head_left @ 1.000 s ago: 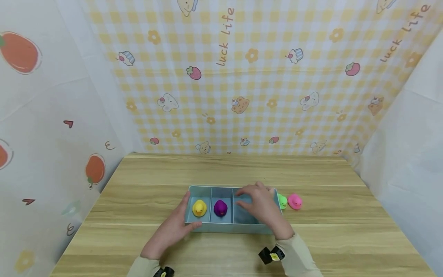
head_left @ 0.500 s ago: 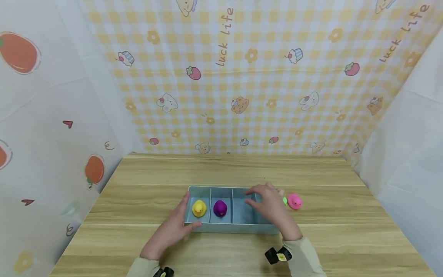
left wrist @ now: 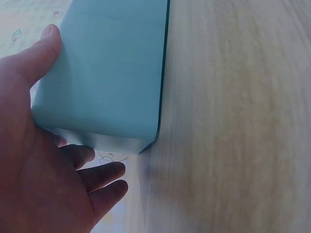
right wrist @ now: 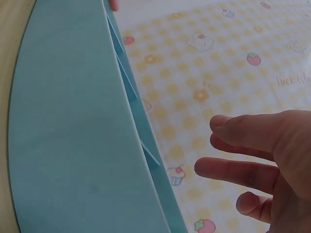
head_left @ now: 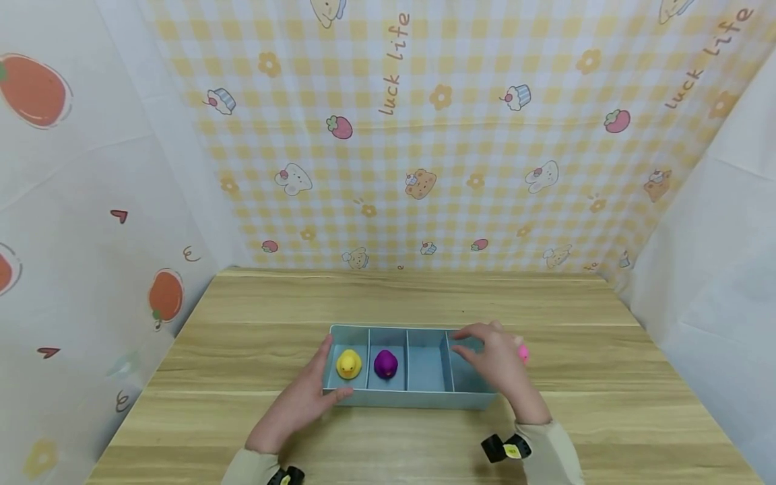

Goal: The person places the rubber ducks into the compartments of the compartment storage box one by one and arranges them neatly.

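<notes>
A long blue-green divided box lies on the table. Inside its leftmost compartment sits a yellow rubber duck; a purple rubber duck sits in the one beside it. My left hand rests at the box's left end, fingers extended along the end wall and thumb reaching over the front rim. Over the rightmost compartment is my right hand, its thumb and fingers apart with nothing between them, as the right wrist view also shows. Behind that hand, a bit of a pink rubber duck shows.
Thin dividers split the box crosswise. The wooden table runs back to a yellow checked cloth hanging behind it. White cloths hang at both sides.
My right hand has moved right along the box, from the third compartment to the rightmost. It now hides the green duck and most of the pink one. The left hand stays in place.
</notes>
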A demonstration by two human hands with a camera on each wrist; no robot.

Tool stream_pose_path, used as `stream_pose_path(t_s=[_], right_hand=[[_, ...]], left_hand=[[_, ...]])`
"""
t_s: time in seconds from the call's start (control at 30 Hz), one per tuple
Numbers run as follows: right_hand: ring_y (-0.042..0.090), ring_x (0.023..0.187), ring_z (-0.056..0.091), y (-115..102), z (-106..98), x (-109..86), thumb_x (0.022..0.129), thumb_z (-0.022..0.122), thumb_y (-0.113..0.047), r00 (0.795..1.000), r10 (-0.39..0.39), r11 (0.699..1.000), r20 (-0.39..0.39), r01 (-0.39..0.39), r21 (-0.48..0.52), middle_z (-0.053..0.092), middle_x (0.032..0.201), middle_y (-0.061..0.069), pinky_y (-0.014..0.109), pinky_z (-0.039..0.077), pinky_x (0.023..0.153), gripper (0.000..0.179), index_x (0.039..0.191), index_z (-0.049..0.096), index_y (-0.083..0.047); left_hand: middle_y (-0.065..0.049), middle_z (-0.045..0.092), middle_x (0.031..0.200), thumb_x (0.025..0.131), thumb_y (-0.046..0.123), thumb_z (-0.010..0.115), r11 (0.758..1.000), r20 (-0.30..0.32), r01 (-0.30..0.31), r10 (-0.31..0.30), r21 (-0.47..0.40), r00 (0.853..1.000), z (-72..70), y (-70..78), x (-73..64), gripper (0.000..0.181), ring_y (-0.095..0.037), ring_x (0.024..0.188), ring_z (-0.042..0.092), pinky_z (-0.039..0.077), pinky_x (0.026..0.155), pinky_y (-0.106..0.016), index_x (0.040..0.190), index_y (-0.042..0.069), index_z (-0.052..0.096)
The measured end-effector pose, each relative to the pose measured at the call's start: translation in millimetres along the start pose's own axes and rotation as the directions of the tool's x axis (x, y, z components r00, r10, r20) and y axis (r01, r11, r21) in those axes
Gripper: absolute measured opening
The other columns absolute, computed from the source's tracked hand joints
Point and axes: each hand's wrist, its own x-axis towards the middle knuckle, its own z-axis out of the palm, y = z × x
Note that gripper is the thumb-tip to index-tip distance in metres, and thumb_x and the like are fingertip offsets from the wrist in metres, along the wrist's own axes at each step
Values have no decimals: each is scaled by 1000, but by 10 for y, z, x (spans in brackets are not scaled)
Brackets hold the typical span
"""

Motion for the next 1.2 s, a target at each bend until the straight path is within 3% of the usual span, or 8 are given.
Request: stream_pose_path(t_s=[0.1,0.3,0.53,0.67,0.77,0.87,1.03,1.2], right_hand=[[14,69,42,84,-39,-12,72,83,-13,1000,5,1000,-21,-5,-21,74,88,-2,33,17,65,19,90,75,-14],[16,68,41,214,-131,-20,73,81,-9,1000,4,1000,-31,-4,-1,73,87,0,34,21,67,17,90,75,-12],[16,66,38,346,-229,-32,80,77,-15,992,123,992,5,-123,7,66,77,1,37,19,68,16,95,74,-11],[16,67,40,417,-264,-43,82,75,-17,986,168,986,24,-168,11,70,85,3,30,29,60,15,95,74,-10],[16,67,41,473,-288,-65,84,74,-18,980,193,981,41,-194,22,65,76,4,24,32,51,16,97,74,-9],[19,73,47,542,-313,-86,85,73,-18,977,209,977,44,-210,20,69,82,8,25,36,51,16,98,73,-8],[27,87,55,657,-344,-111,86,72,-16,974,223,975,44,-223,3,72,102,13,33,42,68,17,99,73,-6],[25,82,48,766,-368,-120,86,71,-19,962,261,965,74,-262,0,71,103,13,29,38,65,20,101,73,-5]], left_hand=[[-17,14,158,86,46,67,1000,1,0,0,-3,1000,-4,3,-3,100,-39,141,27,29,112,-54,155,13,2],[-17,13,158,86,45,67,1000,2,0,0,-14,1000,-5,-3,-2,100,-39,141,26,27,113,-53,155,13,1],[-17,14,158,86,46,67,1000,-4,-6,6,-12,1000,8,-13,2,101,-39,141,27,28,112,-53,155,13,2],[-17,14,158,86,45,67,1000,-5,-11,11,-9,1000,6,-12,-2,100,-39,140,28,29,112,-53,155,12,2],[-16,13,158,86,45,67,1000,-1,-12,12,-8,1000,-2,-4,-6,100,-39,140,28,29,112,-53,155,12,2],[-16,13,159,86,46,67,1000,0,-12,12,0,1000,-5,3,-5,100,-39,140,29,30,112,-52,155,12,2],[-16,14,158,86,47,67,1000,-2,-10,10,9,1000,-7,4,-6,101,-39,140,29,30,112,-52,155,11,3],[-17,14,158,85,47,66,1000,-9,-18,18,16,1000,-3,-6,-10,101,-39,139,30,31,111,-52,155,11,2]])
